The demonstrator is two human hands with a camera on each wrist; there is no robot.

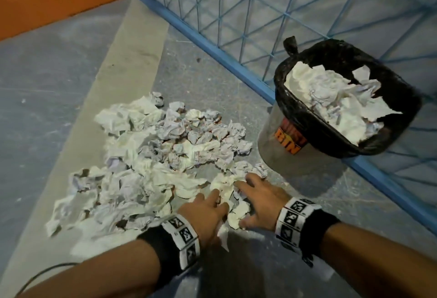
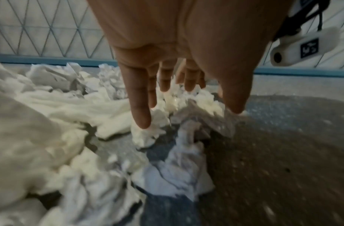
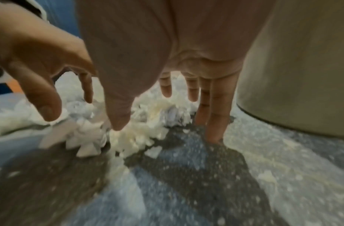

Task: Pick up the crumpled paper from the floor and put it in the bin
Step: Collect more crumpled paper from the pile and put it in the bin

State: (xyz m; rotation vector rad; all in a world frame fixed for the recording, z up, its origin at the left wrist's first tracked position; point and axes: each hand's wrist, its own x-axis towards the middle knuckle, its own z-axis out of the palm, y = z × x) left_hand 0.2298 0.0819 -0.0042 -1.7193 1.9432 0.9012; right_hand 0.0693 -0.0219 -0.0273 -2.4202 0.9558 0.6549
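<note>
Both hands (image 1: 205, 212) (image 1: 261, 199) spread flat-fingered around paper (image 1: 227, 191), gripping nothing.
Risk: bin (image 1: 279, 153) nearly full, 2-handed scoop spills over.

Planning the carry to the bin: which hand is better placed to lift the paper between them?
Right hand, probably: it lies on the side of the bin, fingers spread over the crumpled paper. The left hand is farther away.

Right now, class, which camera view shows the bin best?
The head view: the whole bin, with its black liner and paper inside. The right wrist view shows only its grey side wall; the left wrist view shows none of it.
</note>
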